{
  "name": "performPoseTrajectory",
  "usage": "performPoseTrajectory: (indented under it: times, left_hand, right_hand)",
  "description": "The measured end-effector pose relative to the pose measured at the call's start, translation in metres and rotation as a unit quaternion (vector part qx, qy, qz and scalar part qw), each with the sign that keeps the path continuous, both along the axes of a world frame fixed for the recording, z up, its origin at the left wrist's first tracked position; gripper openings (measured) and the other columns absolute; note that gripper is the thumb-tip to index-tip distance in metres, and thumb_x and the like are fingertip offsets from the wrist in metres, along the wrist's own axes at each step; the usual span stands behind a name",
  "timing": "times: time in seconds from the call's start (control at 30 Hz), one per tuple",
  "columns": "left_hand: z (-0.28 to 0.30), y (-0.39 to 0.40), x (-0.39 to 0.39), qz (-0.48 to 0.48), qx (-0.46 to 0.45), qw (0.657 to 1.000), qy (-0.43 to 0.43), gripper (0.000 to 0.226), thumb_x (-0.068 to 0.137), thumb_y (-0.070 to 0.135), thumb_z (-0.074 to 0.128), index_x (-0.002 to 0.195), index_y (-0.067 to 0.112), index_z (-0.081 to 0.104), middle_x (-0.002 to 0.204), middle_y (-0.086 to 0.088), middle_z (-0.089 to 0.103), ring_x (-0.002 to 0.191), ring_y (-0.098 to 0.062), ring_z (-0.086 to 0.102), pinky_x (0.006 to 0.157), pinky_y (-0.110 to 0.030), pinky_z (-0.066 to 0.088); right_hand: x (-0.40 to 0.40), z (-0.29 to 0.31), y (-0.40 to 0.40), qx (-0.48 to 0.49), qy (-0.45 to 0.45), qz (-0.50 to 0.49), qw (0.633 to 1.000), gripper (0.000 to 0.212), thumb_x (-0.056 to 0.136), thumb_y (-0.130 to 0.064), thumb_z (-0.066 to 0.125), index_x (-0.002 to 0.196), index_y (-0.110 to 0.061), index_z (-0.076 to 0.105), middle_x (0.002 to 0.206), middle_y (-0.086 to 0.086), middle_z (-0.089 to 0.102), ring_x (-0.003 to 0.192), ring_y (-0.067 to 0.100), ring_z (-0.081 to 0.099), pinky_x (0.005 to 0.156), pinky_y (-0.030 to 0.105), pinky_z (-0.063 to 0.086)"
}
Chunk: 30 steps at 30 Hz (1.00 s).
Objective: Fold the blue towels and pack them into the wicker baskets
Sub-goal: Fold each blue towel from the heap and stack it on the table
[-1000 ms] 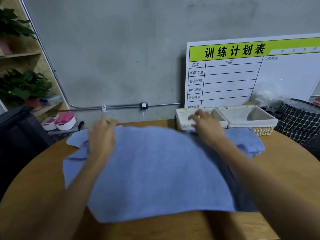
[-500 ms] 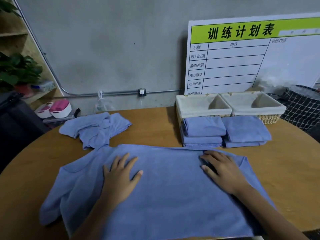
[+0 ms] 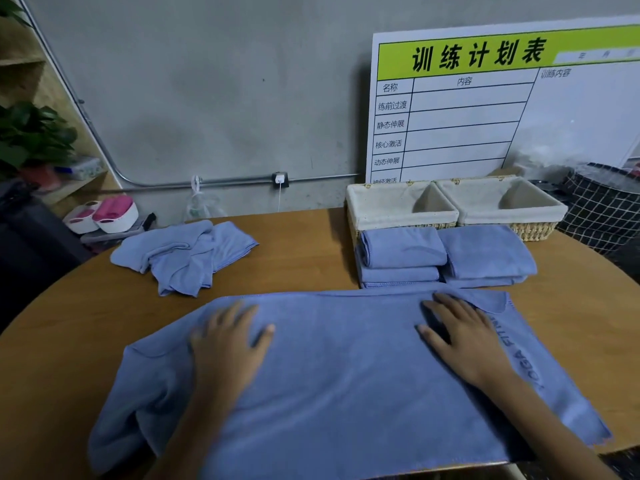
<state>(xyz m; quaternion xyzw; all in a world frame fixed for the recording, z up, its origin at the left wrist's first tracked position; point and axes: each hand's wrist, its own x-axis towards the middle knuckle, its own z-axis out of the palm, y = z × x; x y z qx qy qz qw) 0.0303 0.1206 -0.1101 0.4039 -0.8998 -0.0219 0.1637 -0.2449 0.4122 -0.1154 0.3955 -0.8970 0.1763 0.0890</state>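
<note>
pressing flat on the spread blue towel [image 3: 346,386], the left hand [image 3: 227,344] and right hand [image 3: 465,337] lie palm down with fingers straight, gripping nothing. this towel covers the near part of the round wooden table [image 3: 301,251]. beyond it, a crumpled blue towel [image 3: 183,252] sits to the left; to the right, two stacks of folded blue towels [image 3: 401,256] rest just in front of two lined wicker baskets [image 3: 398,209]. behind them a green-headed schedule board [image 3: 485,98] leans on the grey wall.

Whiteboard [image 3: 502,109] (green header), potted plant [image 3: 33,140]
</note>
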Motion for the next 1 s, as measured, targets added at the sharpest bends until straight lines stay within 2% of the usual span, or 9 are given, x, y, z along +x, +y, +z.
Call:
performPoseTrajectory:
  times: [0.2, 0.3, 0.43, 0.53, 0.67, 0.73, 0.8, 0.9, 1.0]
  left_hand:
    - [0.004, -0.034, 0.015, 0.012, 0.072, 0.994, -0.081, 0.075, 0.089, 0.077, 0.027, 0.153, 0.038, 0.033, 0.166, 0.007, 0.020, 0.151, -0.018, 0.020, 0.115, -0.062, 0.020]
    - [0.008, -0.021, 0.007, -0.014, 0.061, 0.994, -0.090, 0.093, 0.072, 0.083, 0.004, 0.153, 0.044, 0.029, 0.166, 0.010, 0.015, 0.152, -0.016, 0.016, 0.114, -0.065, 0.017]
    - [0.009, -0.033, 0.016, -0.001, 0.077, 0.992, -0.098, 0.099, 0.065, 0.087, 0.002, 0.152, 0.048, 0.026, 0.166, 0.013, 0.014, 0.153, -0.015, 0.013, 0.115, -0.065, 0.017]
    - [0.002, -0.036, 0.031, 0.020, 0.068, 0.994, -0.081, 0.097, 0.066, 0.091, 0.006, 0.150, 0.050, 0.030, 0.165, 0.010, 0.019, 0.150, -0.019, 0.020, 0.113, -0.068, 0.021]
    - [-0.016, -0.023, 0.044, -0.004, 0.010, 0.998, -0.066, 0.086, 0.073, 0.089, 0.024, 0.141, 0.043, 0.051, 0.155, 0.002, 0.042, 0.140, -0.027, 0.041, 0.103, -0.074, 0.034]
    - [-0.018, -0.022, 0.043, -0.012, -0.016, 0.998, -0.053, 0.079, 0.075, 0.085, 0.033, 0.134, 0.039, 0.059, 0.147, -0.001, 0.052, 0.134, -0.028, 0.049, 0.103, -0.077, 0.030]
    - [-0.010, -0.022, 0.037, -0.026, -0.080, 0.996, -0.017, 0.066, 0.079, 0.074, 0.041, 0.118, 0.030, 0.070, 0.128, -0.003, 0.066, 0.121, -0.028, 0.060, 0.101, -0.072, 0.028]
    - [0.004, -0.021, 0.024, -0.041, -0.144, 0.989, 0.015, 0.048, 0.084, 0.057, 0.041, 0.089, 0.022, 0.075, 0.094, 0.004, 0.073, 0.092, -0.024, 0.067, 0.083, -0.048, 0.039]
    - [-0.002, -0.029, 0.020, -0.049, -0.086, 0.993, 0.057, 0.050, 0.081, 0.055, 0.044, 0.093, 0.017, 0.074, 0.098, 0.001, 0.072, 0.093, -0.027, 0.066, 0.079, -0.044, 0.048]
  right_hand:
    - [-0.008, 0.009, 0.020, 0.033, 0.016, -0.057, 0.998, 0.075, 0.084, -0.075, 0.031, 0.136, -0.029, 0.057, 0.131, -0.001, 0.060, 0.123, 0.029, 0.054, 0.101, 0.046, 0.039]
    - [-0.003, 0.012, 0.008, 0.011, 0.042, -0.017, 0.999, 0.066, 0.084, -0.065, 0.038, 0.129, -0.023, 0.064, 0.127, 0.003, 0.062, 0.118, 0.033, 0.057, 0.093, 0.048, 0.045]
    - [-0.008, 0.010, 0.018, 0.014, -0.023, 0.001, 1.000, 0.071, 0.085, -0.070, 0.034, 0.136, -0.026, 0.058, 0.139, 0.000, 0.053, 0.129, 0.028, 0.049, 0.105, 0.047, 0.040]
    - [-0.005, 0.007, 0.039, 0.026, -0.034, -0.008, 0.999, 0.075, 0.082, -0.076, 0.033, 0.138, -0.029, 0.055, 0.145, -0.003, 0.049, 0.134, 0.024, 0.046, 0.110, 0.043, 0.036]
    - [0.012, 0.008, 0.064, 0.018, -0.005, -0.033, 0.999, 0.072, 0.079, -0.076, 0.038, 0.132, -0.032, 0.060, 0.136, -0.005, 0.055, 0.126, 0.024, 0.051, 0.100, 0.043, 0.038]
    - [0.009, 0.012, 0.065, 0.025, 0.018, -0.044, 0.999, 0.072, 0.078, -0.077, 0.038, 0.130, -0.032, 0.061, 0.130, -0.004, 0.057, 0.122, 0.025, 0.054, 0.095, 0.045, 0.041]
    - [-0.001, 0.016, 0.055, 0.022, 0.042, -0.051, 0.998, 0.068, 0.081, -0.077, 0.038, 0.123, -0.030, 0.064, 0.123, -0.002, 0.060, 0.116, 0.028, 0.056, 0.092, 0.046, 0.043]
    - [-0.019, 0.015, 0.034, -0.018, 0.046, -0.071, 0.996, 0.057, 0.086, -0.066, 0.037, 0.105, -0.023, 0.069, 0.107, 0.002, 0.064, 0.103, 0.034, 0.060, 0.086, 0.045, 0.044]
    - [-0.035, 0.007, 0.028, -0.020, 0.026, -0.075, 0.997, 0.051, 0.088, -0.057, 0.041, 0.103, -0.017, 0.070, 0.102, 0.007, 0.063, 0.098, 0.038, 0.061, 0.081, 0.046, 0.047]
